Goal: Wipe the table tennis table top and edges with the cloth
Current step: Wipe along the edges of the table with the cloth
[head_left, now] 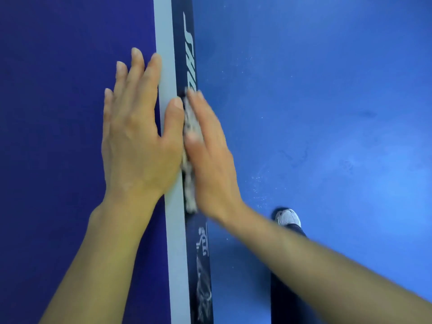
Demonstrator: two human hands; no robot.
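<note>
Your left hand [135,136] lies flat on the surface [58,113]; at its 3 o'clock, your straight-fingered right hand [210,157] presses the cloth [189,123] against the edge [187,54].

The left hand [138,136] lies flat on the table top [58,113] at its edge; the right hand [210,155] presses the cloth [189,183] (blurred) against the table's side.

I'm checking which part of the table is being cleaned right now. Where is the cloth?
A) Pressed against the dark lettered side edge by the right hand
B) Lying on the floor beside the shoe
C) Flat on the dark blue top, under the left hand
A: the right hand presses the cloth against the lettered side edge, while the left hand rests bare on the table top.
</note>
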